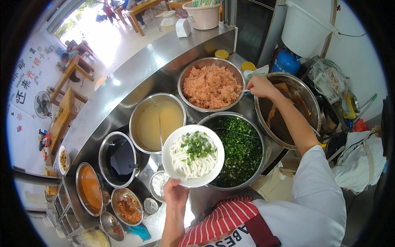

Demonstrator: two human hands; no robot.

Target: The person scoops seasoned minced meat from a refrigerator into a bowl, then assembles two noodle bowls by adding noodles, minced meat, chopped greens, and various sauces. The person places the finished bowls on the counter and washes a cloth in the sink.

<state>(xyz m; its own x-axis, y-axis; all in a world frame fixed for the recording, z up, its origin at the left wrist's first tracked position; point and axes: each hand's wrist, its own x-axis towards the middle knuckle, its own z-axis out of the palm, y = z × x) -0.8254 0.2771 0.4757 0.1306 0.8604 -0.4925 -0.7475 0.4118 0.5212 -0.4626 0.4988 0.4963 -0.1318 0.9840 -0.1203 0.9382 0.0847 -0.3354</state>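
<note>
My left hand (176, 192) grips the near rim of a white bowl (193, 182), thumb on top. In the bowl lie thick white noodles (188, 163) with chopped green scallions (199, 145) over them. The bowl is held above the counter, partly in front of a steel basin of chopped scallions (240, 148) in liquid. Further right and away, my right hand (261, 86) pinches the pale handle of a spoon (244, 91). Its other end is hidden in a steel basin (182, 95) heaped with pinkish-orange minced food (213, 83).
Left of the bowl stand a pot of cloudy broth (151, 123) with a ladle, a pot of dark liquid (118, 160) and a basin of orange sauce (89, 188). A basin of brown liquid (265, 108) sits under my right forearm. A raised steel ledge (148, 55) borders the counter.
</note>
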